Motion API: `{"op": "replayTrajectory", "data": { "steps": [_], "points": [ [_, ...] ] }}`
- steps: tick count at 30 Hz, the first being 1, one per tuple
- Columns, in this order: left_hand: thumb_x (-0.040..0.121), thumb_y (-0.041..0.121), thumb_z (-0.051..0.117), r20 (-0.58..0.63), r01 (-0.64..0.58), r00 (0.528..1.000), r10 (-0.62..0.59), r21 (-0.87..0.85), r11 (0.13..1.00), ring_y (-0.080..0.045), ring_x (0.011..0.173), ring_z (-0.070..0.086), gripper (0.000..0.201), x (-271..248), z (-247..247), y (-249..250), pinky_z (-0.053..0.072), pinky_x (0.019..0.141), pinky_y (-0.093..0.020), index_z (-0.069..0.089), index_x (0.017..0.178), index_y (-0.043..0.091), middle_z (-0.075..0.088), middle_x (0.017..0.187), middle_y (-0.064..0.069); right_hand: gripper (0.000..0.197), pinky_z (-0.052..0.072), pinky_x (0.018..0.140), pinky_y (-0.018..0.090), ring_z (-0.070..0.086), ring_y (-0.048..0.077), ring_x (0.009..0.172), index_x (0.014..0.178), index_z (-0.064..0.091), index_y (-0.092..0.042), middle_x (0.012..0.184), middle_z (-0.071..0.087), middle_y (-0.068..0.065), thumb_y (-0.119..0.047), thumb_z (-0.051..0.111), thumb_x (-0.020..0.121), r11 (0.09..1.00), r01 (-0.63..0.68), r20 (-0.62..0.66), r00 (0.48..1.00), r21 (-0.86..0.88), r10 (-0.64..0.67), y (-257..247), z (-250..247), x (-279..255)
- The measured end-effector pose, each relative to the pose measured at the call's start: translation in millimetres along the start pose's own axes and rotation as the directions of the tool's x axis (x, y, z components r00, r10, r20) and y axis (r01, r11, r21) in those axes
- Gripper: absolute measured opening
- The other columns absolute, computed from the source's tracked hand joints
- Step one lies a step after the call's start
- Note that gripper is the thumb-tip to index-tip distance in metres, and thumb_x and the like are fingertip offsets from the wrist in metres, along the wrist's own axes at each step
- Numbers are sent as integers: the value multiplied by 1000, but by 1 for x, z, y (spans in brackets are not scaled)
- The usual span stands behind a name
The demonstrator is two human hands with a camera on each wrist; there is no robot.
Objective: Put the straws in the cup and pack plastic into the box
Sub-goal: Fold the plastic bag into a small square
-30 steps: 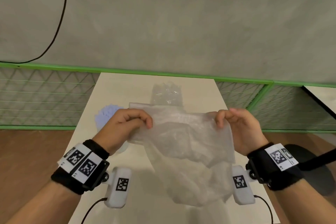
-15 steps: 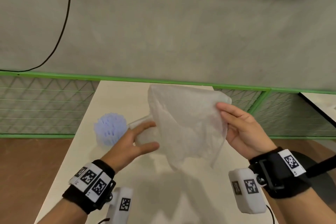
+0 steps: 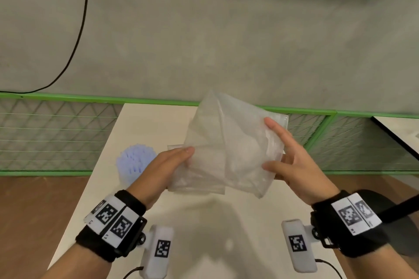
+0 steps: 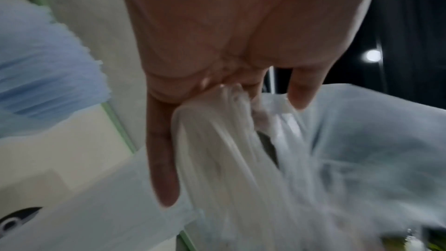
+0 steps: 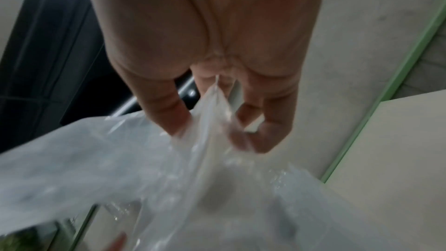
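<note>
A translucent plastic sheet (image 3: 231,142) hangs folded over itself above the table, held between both hands. My left hand (image 3: 183,158) grips its lower left part; in the left wrist view the plastic (image 4: 241,159) bunches between thumb and fingers (image 4: 164,159). My right hand (image 3: 267,144) pinches the right edge, thumb in front and fingers behind, and the sheet (image 5: 120,159) trails from the fingers (image 5: 169,114). A bundle of pale blue straws (image 3: 136,161) stands upright on the table left of my left hand, also seen as blue straws (image 4: 43,64). The plastic hides any box.
The cream table (image 3: 147,120) runs away from me to a green mesh fence (image 3: 56,133) below a grey wall. A second table edge (image 3: 399,127) lies at the far right. A dark round seat (image 3: 385,206) sits beside my right wrist.
The sheet hung spread between both hands, then my left hand let go while the right lifted it. Now the left hand grips it again and the sheet is folded smaller.
</note>
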State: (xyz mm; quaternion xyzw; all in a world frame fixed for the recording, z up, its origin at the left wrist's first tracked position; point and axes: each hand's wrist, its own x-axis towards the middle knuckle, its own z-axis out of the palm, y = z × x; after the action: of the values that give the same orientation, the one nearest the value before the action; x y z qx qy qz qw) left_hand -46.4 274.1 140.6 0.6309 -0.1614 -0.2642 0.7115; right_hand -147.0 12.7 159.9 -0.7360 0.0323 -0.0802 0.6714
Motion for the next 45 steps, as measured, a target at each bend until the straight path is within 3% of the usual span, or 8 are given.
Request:
{"op": "replayTrajectory", "data": {
  "steps": [5, 10, 16, 22, 26, 35, 39, 45],
  "points": [
    [50, 86, 64, 154, -21, 988, 3, 114, 993, -15, 99, 70, 60, -15, 12, 16, 57, 85, -44, 73, 92, 44, 75, 104, 8, 97, 39, 110, 36, 43, 2, 128, 140, 44, -39, 131, 41, -17, -55, 87, 55, 928, 29, -306, 940, -371, -151, 7, 25, 3],
    [74, 61, 72, 115, -15, 993, -6, 175, 984, -9, 98, 70, 48, -8, 21, 23, 54, 86, -37, 69, 109, 28, 74, 106, 10, 109, 30, 102, 6, 34, -13, 124, 148, 29, -39, 128, 33, -15, -26, 93, 60, 864, 74, -209, 957, -497, -202, 5, 32, 4],
    [81, 31, 67, -13, 1, 1000, -1, 69, 998, -33, 90, 66, 46, -2, -1, 11, 54, 76, -35, 65, 97, -12, 69, 101, -28, 99, 44, 108, 37, 42, 8, 137, 148, 34, -41, 150, 37, -16, -4, 82, 69, 983, 106, 21, 994, -148, -104, -5, 6, 5],
    [70, 51, 73, 163, 140, 974, -156, 108, 984, -23, 109, 67, 50, -3, -3, 3, 55, 91, -51, 69, 113, 27, 70, 119, -2, 87, 50, 100, 38, 53, 19, 129, 145, 41, -40, 150, 43, -11, 5, 71, 77, 979, 46, 19, 999, 198, -50, -5, 9, 6],
    [74, 14, 76, 164, 86, 982, -90, 27, 996, -30, 106, 68, 54, -1, 11, 0, 58, 82, -52, 60, 125, 18, 69, 119, -9, 83, 38, 112, 41, 43, 5, 130, 138, 44, -47, 135, 43, -19, -55, 84, 65, 969, 48, -261, 959, -244, -113, 0, 30, 7],
    [77, 24, 68, 17, -238, 961, 277, 560, 793, -5, 105, 62, 48, -2, 38, -11, 51, 91, -27, 56, 120, 40, 68, 111, 15, 97, 55, 69, 36, 50, 13, 68, 150, 17, -42, 127, 20, -11, -17, 77, 78, 573, 65, -187, 910, -817, -370, 1, 65, 5],
    [78, 32, 59, 3, -207, 964, 265, 629, 749, -9, 105, 61, 45, 1, 43, -14, 53, 90, -36, 55, 122, 37, 66, 111, 13, 93, 50, 62, 21, 54, 12, 78, 148, 15, -45, 129, 31, -9, -1, 64, 83, 763, 315, -10, 922, -564, -388, -1, 77, 0],
    [85, 32, 70, 160, -202, 974, 161, 284, 937, -5, 118, 60, 50, -2, 32, -5, 48, 100, -36, 51, 131, 35, 65, 125, 14, 70, 53, 87, 34, 66, 30, 106, 128, 31, -47, 131, 40, -4, 1, 53, 83, 973, 230, 160, 960, 15, -229, -7, 77, -7]
  ]
}}
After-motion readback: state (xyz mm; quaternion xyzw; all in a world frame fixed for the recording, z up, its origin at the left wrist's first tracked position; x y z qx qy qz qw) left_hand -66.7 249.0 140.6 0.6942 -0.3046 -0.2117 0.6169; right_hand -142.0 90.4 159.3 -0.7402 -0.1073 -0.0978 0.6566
